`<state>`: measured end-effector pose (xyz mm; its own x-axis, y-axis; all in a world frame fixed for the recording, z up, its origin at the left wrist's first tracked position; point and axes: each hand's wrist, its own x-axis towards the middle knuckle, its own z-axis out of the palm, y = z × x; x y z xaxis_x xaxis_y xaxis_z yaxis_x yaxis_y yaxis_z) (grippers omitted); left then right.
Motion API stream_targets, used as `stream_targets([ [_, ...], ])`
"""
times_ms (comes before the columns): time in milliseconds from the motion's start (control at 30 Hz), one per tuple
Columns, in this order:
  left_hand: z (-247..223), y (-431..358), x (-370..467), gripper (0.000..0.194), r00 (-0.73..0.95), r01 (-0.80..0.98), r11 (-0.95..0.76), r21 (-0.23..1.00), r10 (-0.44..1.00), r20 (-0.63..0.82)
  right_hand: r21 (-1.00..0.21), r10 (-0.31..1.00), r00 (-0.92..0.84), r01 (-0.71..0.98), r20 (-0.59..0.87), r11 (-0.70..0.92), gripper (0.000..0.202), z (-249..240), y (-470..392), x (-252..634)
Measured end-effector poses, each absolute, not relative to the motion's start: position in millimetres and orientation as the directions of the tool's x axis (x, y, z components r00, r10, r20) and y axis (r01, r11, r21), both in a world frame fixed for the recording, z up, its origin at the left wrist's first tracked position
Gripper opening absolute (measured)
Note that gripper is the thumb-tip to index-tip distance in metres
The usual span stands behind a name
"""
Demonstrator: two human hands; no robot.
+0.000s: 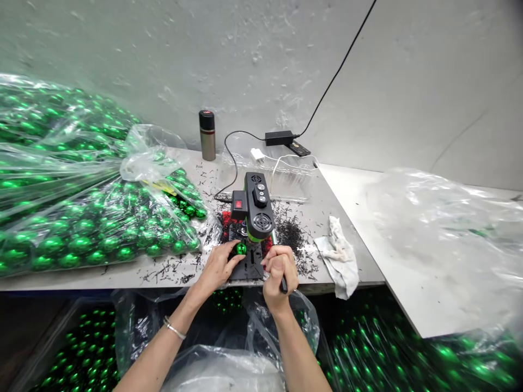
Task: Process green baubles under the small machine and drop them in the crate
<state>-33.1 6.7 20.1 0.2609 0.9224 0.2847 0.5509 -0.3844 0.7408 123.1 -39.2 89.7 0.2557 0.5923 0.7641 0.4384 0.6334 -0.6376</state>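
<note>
At the small black machine (258, 209), my left hand (218, 265) has its thumb and fingers around a shiny green bauble (241, 248). The bauble sits at the slotted black base plate (252, 268), below and left of the machine's round front end. My right hand (281, 272) is closed in a fist to the right of the plate. A black handle (283, 285) sticks out from the bottom of that fist; its other end is hidden by my fingers. Red pieces (268, 244) show beside the machine.
Black scraps (290, 235) litter the table (196, 163). Clear bags of green baubles (81, 228) fill the left side; more lie below the table. A white cloth (338, 256) hangs over the front edge. Behind stand a flask (207, 136) and a power adapter (279, 138). Plastic sheeting (433, 228) lies right.
</note>
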Motion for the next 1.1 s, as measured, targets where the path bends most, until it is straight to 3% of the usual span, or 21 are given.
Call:
stream_targets([
  [200, 22.3, 6.5, -20.0, 0.033, 0.335, 0.587, -0.493, 0.642, 0.870, 0.362, -0.631, 0.595, 0.240, 0.446, 0.767, 0.634, 0.028, 88.6, -39.3, 124.1],
  [433, 3.6, 4.8, -10.5, 0.031, 0.209, 0.576, -0.453, 0.680, 0.887, 0.413, -0.626, 0.590, 0.238, 0.455, 0.771, 0.633, 0.028, 89.5, -40.2, 123.6],
  [800, -2.0, 4.7, -10.5, 0.034, 0.194, 0.527, -0.488, 0.696, 0.866, 0.460, -0.571, 0.520, 0.247, 0.464, 0.818, 0.677, 0.032, 49.1, -32.4, 123.6],
  [1100, -1.6, 2.5, -8.9, 0.034, 0.185, 0.519, -0.505, 0.690, 0.854, 0.486, -0.570, 0.491, 0.291, 0.472, 0.821, 0.672, 0.035, 42.9, -31.5, 122.0],
])
